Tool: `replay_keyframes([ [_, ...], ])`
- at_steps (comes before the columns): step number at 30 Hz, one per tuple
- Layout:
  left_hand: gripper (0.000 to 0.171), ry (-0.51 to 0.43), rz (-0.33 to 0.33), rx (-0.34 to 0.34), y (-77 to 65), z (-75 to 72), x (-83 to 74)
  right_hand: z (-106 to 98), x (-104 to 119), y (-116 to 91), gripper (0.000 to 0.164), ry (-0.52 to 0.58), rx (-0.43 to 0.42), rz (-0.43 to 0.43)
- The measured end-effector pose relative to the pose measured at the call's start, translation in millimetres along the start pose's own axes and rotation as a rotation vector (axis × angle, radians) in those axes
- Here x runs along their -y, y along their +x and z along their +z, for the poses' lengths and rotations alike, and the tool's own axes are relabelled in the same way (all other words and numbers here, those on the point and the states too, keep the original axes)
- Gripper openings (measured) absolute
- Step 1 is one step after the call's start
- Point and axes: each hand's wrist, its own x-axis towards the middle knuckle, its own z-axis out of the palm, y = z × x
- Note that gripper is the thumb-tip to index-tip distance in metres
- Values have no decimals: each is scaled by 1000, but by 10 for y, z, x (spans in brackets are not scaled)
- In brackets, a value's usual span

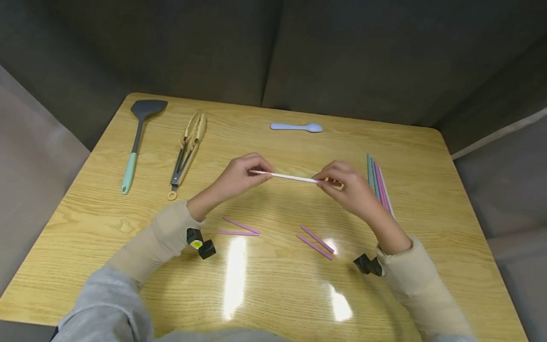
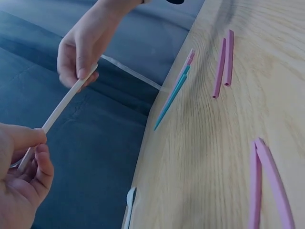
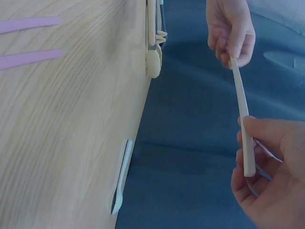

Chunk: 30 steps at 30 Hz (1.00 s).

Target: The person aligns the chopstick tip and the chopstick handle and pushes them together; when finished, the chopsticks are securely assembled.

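Note:
A slim white chopstick [image 1: 295,178] is held level above the middle of the table, one end in each hand. My left hand [image 1: 245,176] pinches its left part between thumb and fingers. The right hand [image 1: 349,189] grips the other end the same way. Seen from the right wrist, the chopstick [image 3: 242,98] looks slightly bowed. Below the left hand, two pink chopsticks [image 1: 237,233] lie in a narrow V. Two more pink chopsticks [image 1: 317,239] rest side by side nearer the right hand.
By the right forearm lies a row of blue, pink and white chopsticks [image 1: 381,187], partly hidden by that hand. A pale blue spoon [image 1: 290,127] lies near the far edge. Tongs [image 1: 186,156] and a dark turner with a mint handle [image 1: 129,173] are at the left.

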Motion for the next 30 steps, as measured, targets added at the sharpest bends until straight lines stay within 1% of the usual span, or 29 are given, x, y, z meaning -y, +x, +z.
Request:
replay_keyframes([
  [2,10,16,4,1,-5,-3,122,-9,-41,-44,11,13,-11,16],
  [3,11,25,-1,-1,-15,-12,136,-18,-68,-76,12,15,-19,37],
  [4,11,35,-3,-4,-18,-18,196,-35,-99,-108,12,12,-28,59],
  [6,12,57,-14,-10,-28,-35,314,-70,-181,-183,11,-10,-50,119],
  [8,13,82,-44,-10,-46,-56,372,-119,-276,-269,11,-48,-76,185],
  [9,14,93,-58,-9,-56,-64,399,-145,-326,-319,10,-72,-87,234],
  [10,14,106,-65,-8,-59,-68,470,-170,-386,-371,11,-96,-98,281],
  [13,14,141,-98,-1,-92,-89,536,-245,-591,-553,16,-156,-127,425],
  [15,14,153,-120,5,-113,-102,570,-296,-737,-686,20,-170,-143,543],
  [18,12,183,-143,14,-144,-122,621,-381,-895,-856,25,-181,-144,679],
  [21,11,216,-150,25,-172,-139,670,-458,-1000,-991,30,-197,-112,794],
  [23,12,239,-152,42,-189,-142,706,-501,-1032,-1055,33,-205,-67,841],
  [25,13,260,-158,74,-208,-143,743,-527,-1071,-1114,34,-196,-25,886],
  [30,15,300,-201,147,-258,-145,817,-540,-1157,-1232,37,-172,97,991],
])
